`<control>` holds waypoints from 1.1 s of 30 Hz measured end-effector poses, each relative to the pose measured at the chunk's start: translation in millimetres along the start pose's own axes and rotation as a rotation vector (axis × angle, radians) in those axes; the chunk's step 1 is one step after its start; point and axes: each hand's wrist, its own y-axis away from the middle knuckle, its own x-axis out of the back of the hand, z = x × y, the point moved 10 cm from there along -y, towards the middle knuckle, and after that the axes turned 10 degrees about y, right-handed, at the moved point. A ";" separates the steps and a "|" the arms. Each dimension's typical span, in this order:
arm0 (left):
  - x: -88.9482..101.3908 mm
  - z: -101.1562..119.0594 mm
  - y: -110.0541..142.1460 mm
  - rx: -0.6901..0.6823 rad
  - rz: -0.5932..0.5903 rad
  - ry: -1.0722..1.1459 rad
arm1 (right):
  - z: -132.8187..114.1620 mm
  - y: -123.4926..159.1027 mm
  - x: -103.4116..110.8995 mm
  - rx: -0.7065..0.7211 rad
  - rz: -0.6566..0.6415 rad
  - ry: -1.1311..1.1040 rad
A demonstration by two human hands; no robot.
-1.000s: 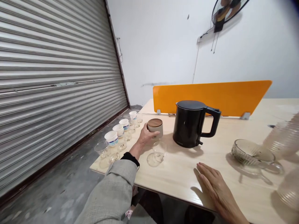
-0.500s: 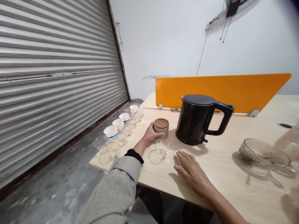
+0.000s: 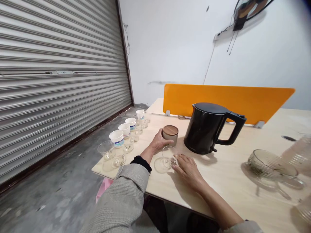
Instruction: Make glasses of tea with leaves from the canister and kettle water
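My left hand (image 3: 158, 143) wraps the side of a small beige canister with a wooden lid (image 3: 170, 133), which stands on the table. My right hand (image 3: 187, 170) lies low on the tabletop, its fingertips reaching a clear stemmed glass (image 3: 168, 157). That glass stands between my two hands, close in front of the canister. Behind them stands a black electric kettle (image 3: 205, 129), its handle pointing right, and neither hand touches it.
A row of white paper cups (image 3: 117, 138) and clear glasses (image 3: 106, 150) runs along the pale wooden table's (image 3: 243, 161) left edge. A ribbed glass bowl (image 3: 267, 164) sits right; an orange divider (image 3: 218, 100) stands behind. A roller shutter (image 3: 60, 64) lines the left.
My right hand has slid left across the table up to the glass. My left hand stays on the canister. The view has shifted slightly.
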 end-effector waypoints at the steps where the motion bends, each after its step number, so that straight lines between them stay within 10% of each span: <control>1: 0.1 -0.2 -0.3 0.004 -0.001 0.002 | -1.5 -1.0 0.4 -0.004 -0.010 0.003; 12: -3.8 6.3 -1.1 0.017 -0.037 0.035 | 15.1 8.8 14.5 0.017 0.161 -0.144; 20: 24.3 42.2 7.0 -0.005 0.116 0.076 | 126.3 79.7 127.6 -0.410 0.725 -0.359; 27: 12.8 128.0 97.2 -0.363 0.306 0.073 | 181.8 57.1 172.7 -0.550 0.844 -0.547; 33: -41.7 111.5 175.2 -0.249 0.190 0.037 | 204.1 8.3 173.2 -0.463 0.890 -0.791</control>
